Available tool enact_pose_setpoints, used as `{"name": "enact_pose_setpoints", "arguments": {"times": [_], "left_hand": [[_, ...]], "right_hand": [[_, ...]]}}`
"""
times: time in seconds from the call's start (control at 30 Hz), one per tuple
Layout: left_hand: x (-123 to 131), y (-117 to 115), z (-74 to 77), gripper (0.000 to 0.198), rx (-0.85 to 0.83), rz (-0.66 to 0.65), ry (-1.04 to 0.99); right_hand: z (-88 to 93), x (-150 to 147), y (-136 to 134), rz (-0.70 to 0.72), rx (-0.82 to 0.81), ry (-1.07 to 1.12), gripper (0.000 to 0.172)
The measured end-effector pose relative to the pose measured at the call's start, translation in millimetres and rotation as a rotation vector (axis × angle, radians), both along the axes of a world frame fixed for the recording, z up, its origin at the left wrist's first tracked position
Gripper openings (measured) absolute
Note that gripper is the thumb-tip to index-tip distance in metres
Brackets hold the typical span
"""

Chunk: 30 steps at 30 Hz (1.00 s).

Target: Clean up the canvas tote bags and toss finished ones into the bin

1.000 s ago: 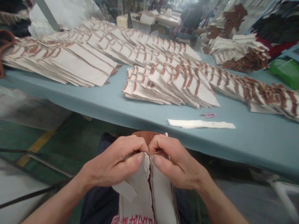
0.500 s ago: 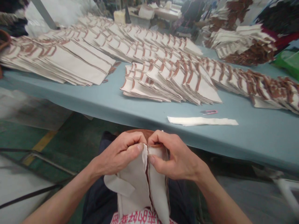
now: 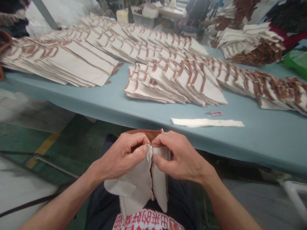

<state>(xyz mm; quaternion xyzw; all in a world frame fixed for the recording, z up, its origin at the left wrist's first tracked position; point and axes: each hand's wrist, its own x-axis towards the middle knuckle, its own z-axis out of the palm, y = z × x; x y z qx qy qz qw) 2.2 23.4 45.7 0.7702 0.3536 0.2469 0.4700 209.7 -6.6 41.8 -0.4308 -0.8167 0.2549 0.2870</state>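
A cream fabric piece [image 3: 141, 185] with brown trim hangs over my lap, below the table edge. My left hand [image 3: 122, 156] pinches its upper left edge, thumb pressed on the cloth. My right hand [image 3: 178, 158] pinches the upper right edge, and the two thumbs nearly meet at the brown centre seam. A brown strip [image 3: 146, 133] of the piece shows just above my knuckles. Red printed characters [image 3: 146, 222] appear at the bottom of the view.
A blue-grey table [image 3: 251, 140] carries fanned rows of cream pieces with brown trim [image 3: 177, 83]. A white folded strip [image 3: 207, 122] and small pink snips [image 3: 214, 113] lie near the front edge. More stacks [image 3: 247, 41] stand at the back right. Green floor [image 3: 72, 140] lies to the left.
Both hands have risen slightly and drawn the fabric piece upward, so more of its lower edge and the red print below show. The grip stays the same.
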Motion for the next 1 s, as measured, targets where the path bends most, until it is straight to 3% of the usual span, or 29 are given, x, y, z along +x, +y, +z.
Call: {"name": "enact_pose_setpoints", "arguments": {"times": [0.3, 0.73, 1.0], "left_hand": [[-4.5, -2.6, 1.3, 0.025, 0.069, 0.006, 0.036], [-11.0, -4.9, -2.9, 0.022, 0.101, -0.015, 0.029], [-15.4, -4.0, 7.0, 0.019, 0.104, -0.102, 0.031]], "right_hand": [[0.8, -3.5, -1.1, -0.004, 0.104, -0.001, 0.002], [3.0, -7.7, -1.7, -0.015, -0.025, 0.063, 0.009], [9.5, -11.0, -5.2, -0.009, 0.012, 0.056, 0.011]]}}
